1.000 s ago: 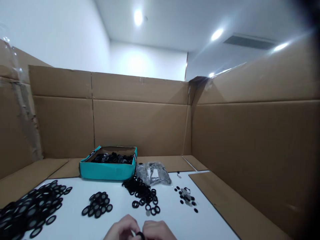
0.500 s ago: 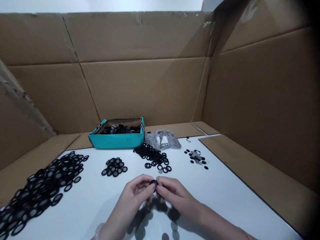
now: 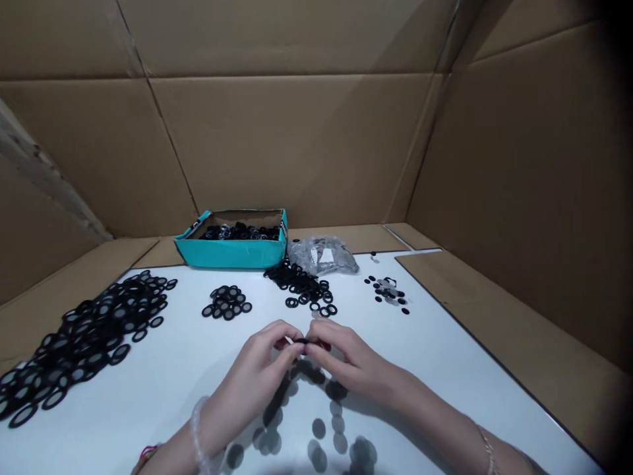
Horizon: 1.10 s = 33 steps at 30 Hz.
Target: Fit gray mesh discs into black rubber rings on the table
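Head view: hands [image 3: 252, 373] still pinch a ring [image 3: 302, 342], apparently.

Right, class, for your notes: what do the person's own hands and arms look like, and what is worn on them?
The left hand and right hand are bare, with no gloves or sleeves in view. The left wrist wears a clear beaded bracelet, with a thin pink cord beyond it. The right wrist wears a fine gold-coloured chain.

A workshop, white tabletop [image 3: 420, 356], cardboard walls [image 3: 291, 145], heaps of black rings [image 3: 89, 336]
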Each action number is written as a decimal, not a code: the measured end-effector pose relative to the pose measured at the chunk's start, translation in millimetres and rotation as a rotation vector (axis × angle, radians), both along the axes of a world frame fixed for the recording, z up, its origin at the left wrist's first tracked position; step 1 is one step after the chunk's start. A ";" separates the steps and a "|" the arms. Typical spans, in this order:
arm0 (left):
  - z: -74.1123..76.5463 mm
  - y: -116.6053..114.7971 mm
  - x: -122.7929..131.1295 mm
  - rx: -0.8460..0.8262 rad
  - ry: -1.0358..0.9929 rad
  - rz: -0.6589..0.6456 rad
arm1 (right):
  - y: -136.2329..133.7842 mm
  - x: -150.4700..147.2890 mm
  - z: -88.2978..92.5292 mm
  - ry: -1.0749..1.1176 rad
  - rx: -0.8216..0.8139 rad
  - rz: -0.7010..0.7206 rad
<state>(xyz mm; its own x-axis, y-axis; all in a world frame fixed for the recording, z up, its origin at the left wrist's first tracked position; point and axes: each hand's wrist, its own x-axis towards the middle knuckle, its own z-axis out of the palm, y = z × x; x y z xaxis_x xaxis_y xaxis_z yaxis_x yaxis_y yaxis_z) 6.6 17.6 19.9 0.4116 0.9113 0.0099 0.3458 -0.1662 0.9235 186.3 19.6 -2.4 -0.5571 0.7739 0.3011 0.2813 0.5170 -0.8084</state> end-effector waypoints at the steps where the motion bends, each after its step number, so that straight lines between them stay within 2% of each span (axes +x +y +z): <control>1: -0.3 -0.3 0.2 -0.019 0.005 -0.011 | -0.2 -0.1 -0.1 0.008 0.010 0.003; 5: 0.1 0.0 2.9 -0.140 -0.056 -0.052 | -1.6 -1.2 -2.7 0.119 0.000 -0.067; 9: 0.7 -0.2 5.2 -0.183 -0.102 -0.042 | -4.2 -2.6 -4.7 0.184 -0.061 -0.105; 15: -2.0 0.1 3.4 -0.211 -0.111 -0.014 | -5.6 -2.1 -2.3 0.191 -0.072 -0.090; 22: -1.3 7.3 2.1 -0.337 -0.197 0.042 | -0.1 0.9 -4.6 0.094 -0.044 -0.023; 27: 0.1 9.6 0.7 -0.301 -0.269 0.045 | 2.8 0.0 -7.1 0.149 -0.152 -0.047; 33: 7.1 9.9 0.7 -0.212 -0.199 0.031 | 5.6 -0.6 -6.3 0.188 -0.171 -0.062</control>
